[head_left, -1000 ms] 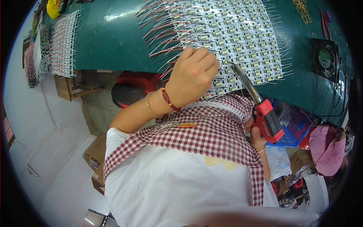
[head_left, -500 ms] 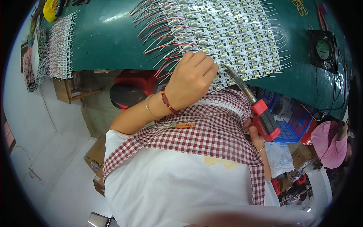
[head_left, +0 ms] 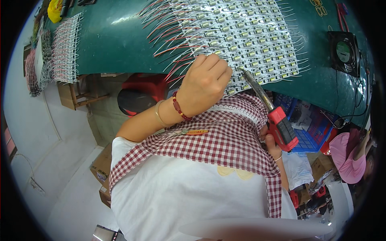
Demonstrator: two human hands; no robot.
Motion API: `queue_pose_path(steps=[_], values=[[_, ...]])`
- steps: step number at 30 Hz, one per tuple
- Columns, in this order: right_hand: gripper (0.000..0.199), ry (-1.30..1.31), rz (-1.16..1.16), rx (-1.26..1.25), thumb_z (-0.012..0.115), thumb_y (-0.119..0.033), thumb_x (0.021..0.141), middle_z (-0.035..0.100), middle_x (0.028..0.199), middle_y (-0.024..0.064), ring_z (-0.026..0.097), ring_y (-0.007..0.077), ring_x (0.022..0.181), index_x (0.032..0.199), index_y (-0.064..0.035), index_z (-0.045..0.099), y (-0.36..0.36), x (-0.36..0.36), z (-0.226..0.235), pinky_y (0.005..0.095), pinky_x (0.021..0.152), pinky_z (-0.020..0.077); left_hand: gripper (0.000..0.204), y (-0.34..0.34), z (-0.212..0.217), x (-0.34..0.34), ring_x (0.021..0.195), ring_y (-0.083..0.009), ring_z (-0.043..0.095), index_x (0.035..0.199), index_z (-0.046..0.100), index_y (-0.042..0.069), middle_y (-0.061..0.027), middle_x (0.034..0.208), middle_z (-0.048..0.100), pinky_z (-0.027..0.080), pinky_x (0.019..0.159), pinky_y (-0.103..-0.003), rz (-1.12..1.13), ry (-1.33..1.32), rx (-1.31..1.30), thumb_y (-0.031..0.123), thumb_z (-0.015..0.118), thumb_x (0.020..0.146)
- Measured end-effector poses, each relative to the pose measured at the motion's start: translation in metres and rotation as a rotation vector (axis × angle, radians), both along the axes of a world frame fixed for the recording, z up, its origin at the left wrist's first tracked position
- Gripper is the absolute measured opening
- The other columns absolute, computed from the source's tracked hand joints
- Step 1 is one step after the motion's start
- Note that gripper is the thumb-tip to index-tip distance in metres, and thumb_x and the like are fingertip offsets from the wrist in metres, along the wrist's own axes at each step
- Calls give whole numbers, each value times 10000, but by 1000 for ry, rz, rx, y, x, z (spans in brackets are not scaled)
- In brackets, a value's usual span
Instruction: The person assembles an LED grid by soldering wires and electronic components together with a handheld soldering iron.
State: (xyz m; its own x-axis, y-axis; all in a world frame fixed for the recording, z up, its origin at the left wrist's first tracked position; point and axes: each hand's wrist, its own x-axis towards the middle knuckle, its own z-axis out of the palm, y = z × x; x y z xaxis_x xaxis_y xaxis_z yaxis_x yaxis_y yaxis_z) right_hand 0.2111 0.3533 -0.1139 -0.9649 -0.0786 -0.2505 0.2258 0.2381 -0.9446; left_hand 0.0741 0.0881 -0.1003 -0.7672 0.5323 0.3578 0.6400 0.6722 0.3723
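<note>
A large panel of small white circuit boards (head_left: 257, 38) lies on the green table (head_left: 112, 44), with red and white wires fanning from its left side and thin wire ends along its right. Over the panel's near left corner, my left hand (head_left: 206, 78) is closed with the knuckles up. Its fingertips are hidden, so what they pinch cannot be made out. Low at the right, my right hand (head_left: 273, 146) grips a soldering iron (head_left: 283, 127) by its red and black handle. The iron's metal tip points up and left to the near boards, a little right of my left hand.
Another wired panel (head_left: 65, 50) lies at the table's left end. A black fan (head_left: 344, 53) with cables stands at the right. Below the edge are a red stool (head_left: 142, 86) and a blue basket (head_left: 311, 134). A person in pink (head_left: 348, 156) is at the far right.
The soldering iron's tip has shifted very slightly right. My left hand stays almost in place. The person in pink has moved an arm.
</note>
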Motion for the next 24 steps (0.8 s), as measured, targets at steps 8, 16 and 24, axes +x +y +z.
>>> queue_pose_path(steps=[8,16,24], values=[[347,23,-37,19,661,-370,817,617,687,47,600,183,610,827,-23,652,3,8,-10,291,566,463,185,-2,3,-3,721,-208,501,831,637,22,-47,730,490,381,656,-338,11,6,-3,9,637,646],[336,1,-66,-13,683,-339,816,647,774,60,631,173,665,906,-16,669,5,11,-15,281,618,498,182,-4,4,-4,739,-211,502,832,634,36,-44,730,475,382,665,-343,27,-8,-23,12,623,652],[333,5,-61,-24,688,-336,808,645,765,55,627,178,663,904,-18,665,3,8,-11,278,614,492,191,-7,5,-3,746,-219,500,834,626,35,-51,741,468,391,667,-348,26,8,8,5,618,645]])
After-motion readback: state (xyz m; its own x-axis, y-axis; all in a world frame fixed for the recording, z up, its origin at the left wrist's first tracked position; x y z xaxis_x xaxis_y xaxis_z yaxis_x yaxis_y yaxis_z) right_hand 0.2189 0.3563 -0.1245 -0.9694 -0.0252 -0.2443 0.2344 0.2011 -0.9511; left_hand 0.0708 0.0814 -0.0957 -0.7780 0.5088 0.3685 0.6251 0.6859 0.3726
